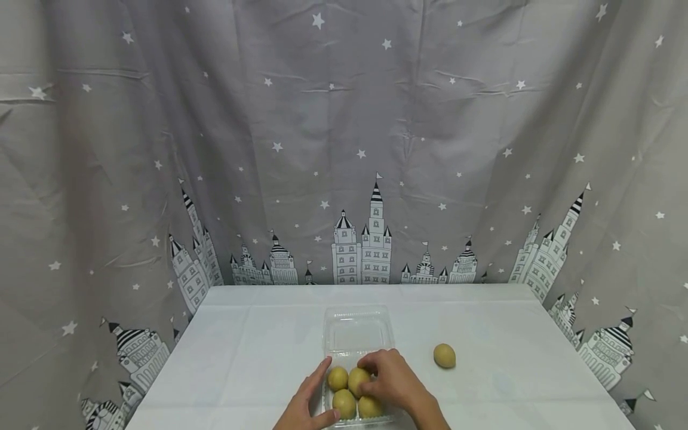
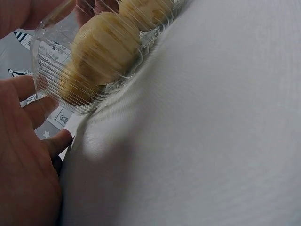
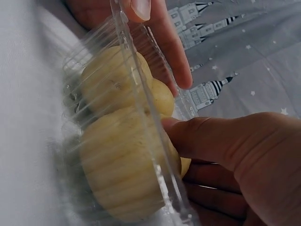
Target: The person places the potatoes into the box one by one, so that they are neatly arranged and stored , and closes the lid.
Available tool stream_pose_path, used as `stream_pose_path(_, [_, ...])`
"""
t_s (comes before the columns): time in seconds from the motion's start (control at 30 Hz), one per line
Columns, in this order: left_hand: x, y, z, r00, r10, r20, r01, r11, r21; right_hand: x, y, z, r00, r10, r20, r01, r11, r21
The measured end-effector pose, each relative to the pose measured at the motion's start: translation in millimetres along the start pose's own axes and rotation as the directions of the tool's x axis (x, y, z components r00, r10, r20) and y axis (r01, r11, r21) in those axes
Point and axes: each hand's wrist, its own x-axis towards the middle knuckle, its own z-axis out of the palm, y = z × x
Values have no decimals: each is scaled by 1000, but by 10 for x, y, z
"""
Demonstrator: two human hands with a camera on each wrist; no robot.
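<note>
A clear plastic clamshell container [image 1: 366,421] lies on the table with several yellow lemons in it. My right hand [image 1: 395,379] reaches over its right side, thumb and fingers round the back right lemon [image 1: 357,382], which sits among the others. At the container's left stands my left hand [image 1: 306,400], fingers fairly straight along the ribbed wall and thumb at the front left corner. In the left wrist view its fingertips [image 2: 41,110] are at the wall. Through the plastic, the right wrist view shows a near lemon [image 3: 124,162] beside the right thumb.
Hinged open, the container's lid [image 1: 358,331] lies flat behind the base. One loose lemon [image 1: 444,356] rests on the white-covered table [image 1: 500,370] to the right. A grey curtain [image 1: 301,119] with stars and castles hangs behind and at both sides.
</note>
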Motion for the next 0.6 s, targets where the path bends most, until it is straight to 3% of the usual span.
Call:
stream_pose_path(0.47, [5,-11,8,1000,-17,12,17,1000,-11,-68,7,-285,999,32,43,-36,996,81])
stream_pose_path(0.6, [11,-10,9,1000,0,-6,1,1000,2,-102,39,-396,1000,19,22,-21,994,104])
